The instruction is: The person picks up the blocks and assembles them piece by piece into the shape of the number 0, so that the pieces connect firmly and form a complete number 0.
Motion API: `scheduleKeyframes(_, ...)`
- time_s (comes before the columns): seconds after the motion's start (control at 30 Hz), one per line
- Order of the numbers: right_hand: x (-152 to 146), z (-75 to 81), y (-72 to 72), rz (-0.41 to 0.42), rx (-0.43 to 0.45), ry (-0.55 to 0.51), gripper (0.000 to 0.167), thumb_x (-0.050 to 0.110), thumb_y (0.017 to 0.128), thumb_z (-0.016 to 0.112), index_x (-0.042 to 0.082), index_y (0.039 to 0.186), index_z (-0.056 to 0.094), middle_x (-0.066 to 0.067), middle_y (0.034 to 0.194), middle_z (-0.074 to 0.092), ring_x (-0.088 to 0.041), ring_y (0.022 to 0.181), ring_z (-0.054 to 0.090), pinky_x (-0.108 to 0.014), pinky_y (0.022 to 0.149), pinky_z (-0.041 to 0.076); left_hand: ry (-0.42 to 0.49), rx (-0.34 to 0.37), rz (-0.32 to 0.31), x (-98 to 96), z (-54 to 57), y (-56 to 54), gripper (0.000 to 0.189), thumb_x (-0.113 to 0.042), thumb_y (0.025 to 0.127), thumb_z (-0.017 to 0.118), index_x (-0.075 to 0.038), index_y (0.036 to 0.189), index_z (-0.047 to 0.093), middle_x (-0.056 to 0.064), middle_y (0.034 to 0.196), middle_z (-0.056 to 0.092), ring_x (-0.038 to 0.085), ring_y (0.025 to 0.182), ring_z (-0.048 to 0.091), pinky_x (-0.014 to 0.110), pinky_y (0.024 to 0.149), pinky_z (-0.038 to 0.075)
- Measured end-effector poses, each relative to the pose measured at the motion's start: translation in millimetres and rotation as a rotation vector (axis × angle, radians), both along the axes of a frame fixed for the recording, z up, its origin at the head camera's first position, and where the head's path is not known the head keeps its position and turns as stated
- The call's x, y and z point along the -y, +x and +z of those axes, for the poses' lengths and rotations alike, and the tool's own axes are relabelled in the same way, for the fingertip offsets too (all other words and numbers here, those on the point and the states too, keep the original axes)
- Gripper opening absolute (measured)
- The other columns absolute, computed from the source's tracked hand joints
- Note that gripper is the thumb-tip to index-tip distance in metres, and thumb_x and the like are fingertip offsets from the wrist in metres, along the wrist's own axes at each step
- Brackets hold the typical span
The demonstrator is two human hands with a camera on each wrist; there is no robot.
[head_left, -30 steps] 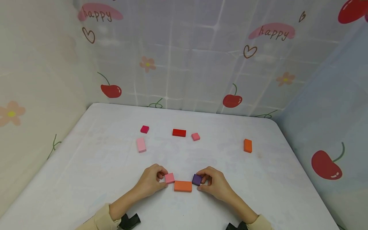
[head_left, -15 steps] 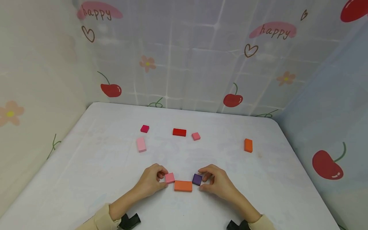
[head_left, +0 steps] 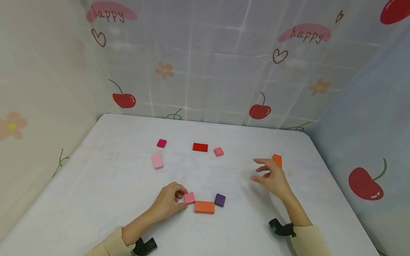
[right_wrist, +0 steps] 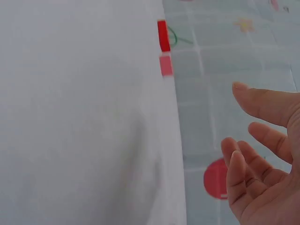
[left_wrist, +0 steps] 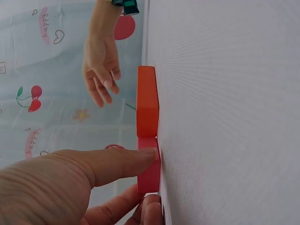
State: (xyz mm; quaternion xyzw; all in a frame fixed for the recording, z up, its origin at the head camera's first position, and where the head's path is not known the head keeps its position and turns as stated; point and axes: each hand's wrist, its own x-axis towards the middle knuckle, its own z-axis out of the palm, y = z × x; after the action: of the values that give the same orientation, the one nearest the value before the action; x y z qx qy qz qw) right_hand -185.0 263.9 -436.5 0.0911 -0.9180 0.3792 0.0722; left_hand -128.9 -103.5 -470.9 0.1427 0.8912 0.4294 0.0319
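My left hand (head_left: 168,201) pinches a small pink block (head_left: 189,198) between thumb and fingers, low on the white table. In the left wrist view the thumb lies across that pink block (left_wrist: 149,176), which meets the end of an orange block (left_wrist: 147,101). The same long orange block (head_left: 204,207) lies flat in the head view, with a dark purple block (head_left: 220,200) at its upper right corner. Over on the right, my right hand (head_left: 273,179) hovers above the table, fingers apart and holding nothing. It partly covers a second orange block (head_left: 277,160).
Toward the back of the table (head_left: 128,199) lie a red block (head_left: 200,147), another pink block (head_left: 219,152), a crimson block (head_left: 161,143) and a pale pink block (head_left: 157,161). Printed curtains (head_left: 211,78) enclose the back and sides.
My right hand has let go of the purple block, which stays beside the orange one, and has moved right and away toward the far orange block. The left hand has stayed in place.
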Motion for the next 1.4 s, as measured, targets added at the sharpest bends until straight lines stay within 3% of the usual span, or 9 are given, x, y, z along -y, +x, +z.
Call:
scheduleKeyframes(0.13,-38,5.7,-21.1,-0.126,0.011,0.011,0.066,0.014,0.080,0.081,0.007,0.139,0.052,-0.020,0.129,0.054,-0.035,0.106,0.059,-0.019,0.072,0.048,0.001,0.000,0.000,0.1,-0.2,-0.1,0.029,-0.004,0.071,0.084,-0.007,0.094,0.068,-0.001,0.083,0.056,0.011,0.075,0.050,0.019,0.065,0.046)
scheduleKeyframes(0.23,-66,6.1,-34.3,-0.167,0.082,0.010,0.073,0.018,0.083,0.078,0.009,0.146,0.042,-0.024,0.139,0.045,-0.039,0.113,0.053,-0.022,0.073,0.050,0.001,-0.001,-0.005,0.3,0.3,0.4,0.029,-0.004,0.071,0.084,-0.007,0.095,0.068,-0.001,0.084,0.057,0.011,0.075,0.051,0.019,0.066,0.046)
scheduleKeyframes(0.37,-95,2.1,-48.2,-0.141,0.209,-0.005,0.083,0.022,0.087,0.074,0.010,0.154,0.027,-0.027,0.148,0.035,-0.043,0.122,0.048,-0.042,0.085,0.054,0.005,-0.007,-0.011,0.5,0.8,0.6,0.029,-0.004,0.071,0.084,-0.007,0.095,0.068,0.000,0.084,0.057,0.011,0.075,0.050,0.019,0.066,0.045)
scheduleKeyframes(0.47,-109,-3.3,-54.5,-0.107,0.280,-0.043,0.086,0.020,0.087,0.073,0.010,0.155,0.021,-0.029,0.150,0.031,-0.045,0.125,0.045,-0.055,0.094,0.047,0.005,-0.010,-0.013,0.5,0.9,0.6,0.029,-0.004,0.071,0.084,-0.006,0.095,0.068,0.000,0.084,0.057,0.011,0.075,0.050,0.019,0.065,0.046)
scheduleKeyframes(0.57,-116,-9.3,-57.3,-0.092,0.330,-0.048,0.089,0.018,0.086,0.073,0.008,0.155,0.019,-0.031,0.150,0.029,-0.046,0.124,0.045,-0.060,0.099,0.043,0.004,-0.012,-0.014,0.4,0.4,0.4,0.029,-0.004,0.071,0.084,-0.006,0.095,0.068,0.000,0.084,0.057,0.011,0.075,0.050,0.019,0.065,0.046)
scheduleKeyframes(0.8,-118,-19.6,-60.7,-0.102,0.382,-0.009,0.085,0.015,0.087,0.072,0.005,0.154,0.020,-0.030,0.149,0.033,-0.043,0.121,0.047,-0.057,0.102,0.043,0.002,-0.014,-0.012,0.0,-0.7,0.3,0.029,-0.004,0.071,0.084,-0.006,0.095,0.068,-0.001,0.084,0.056,0.010,0.074,0.050,0.019,0.065,0.046)
scheduleKeyframes(1.03,-117,-19.9,-65.0,-0.096,0.385,0.021,0.082,0.014,0.085,0.074,0.001,0.151,0.028,-0.029,0.144,0.038,-0.037,0.114,0.050,-0.040,0.090,0.047,0.002,-0.018,-0.010,0.0,-2.1,0.5,0.029,-0.004,0.071,0.085,-0.006,0.094,0.068,0.000,0.084,0.056,0.010,0.074,0.049,0.019,0.064,0.046)
scheduleKeyframes(1.23,-118,-22.9,-66.0,-0.096,0.374,0.036,0.078,0.014,0.084,0.075,0.001,0.149,0.033,-0.028,0.141,0.041,-0.036,0.112,0.051,-0.040,0.089,0.047,-0.001,-0.026,-0.008,-0.1,-2.7,0.1,0.029,-0.004,0.071,0.085,-0.007,0.094,0.068,-0.001,0.084,0.057,0.010,0.074,0.050,0.018,0.064,0.046)
scheduleKeyframes(1.4,-119,-25.9,-66.7,-0.082,0.359,0.050,0.073,0.014,0.084,0.075,-0.001,0.145,0.039,-0.028,0.138,0.044,-0.037,0.113,0.051,-0.031,0.084,0.047,-0.005,-0.029,-0.008,0.1,-2.8,0.0,0.030,-0.004,0.070,0.085,-0.007,0.095,0.068,-0.001,0.084,0.057,0.010,0.074,0.050,0.018,0.064,0.046)
